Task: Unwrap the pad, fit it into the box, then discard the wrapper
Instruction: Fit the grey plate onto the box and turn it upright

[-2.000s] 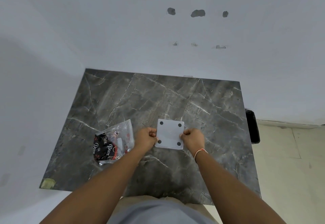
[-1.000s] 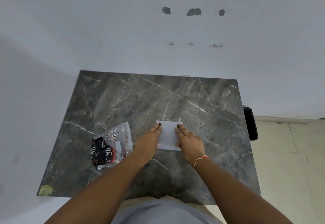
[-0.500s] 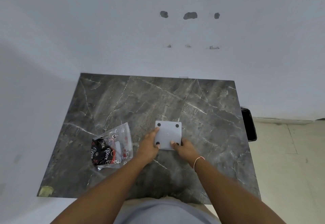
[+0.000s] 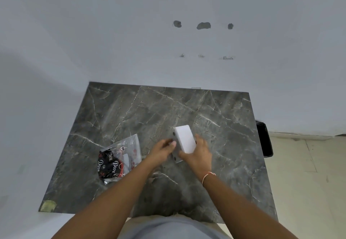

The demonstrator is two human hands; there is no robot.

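Note:
A white square box [image 4: 184, 138] stands tilted on its edge near the middle of the dark marble table [image 4: 149, 107]. Its grey underside, with black dot feet, faces left. My right hand [image 4: 199, 157] grips the box from its near right side. My left hand [image 4: 161, 152] is blurred, and its fingertips touch the dotted underside without closing around it. The pad, black with red and white print, lies inside its clear plastic wrapper [image 4: 121, 156] on the table to the left of my left hand, untouched.
A black bin [image 4: 264, 139] stands on the floor just past the table's right edge. White walls close off the far and left sides. A yellowish patch [image 4: 48, 205] marks the table's near left corner.
The box lay flat with its dotted face up under both hands. It is now tipped onto its edge, with the white side up and right. The wrapped pad has not moved.

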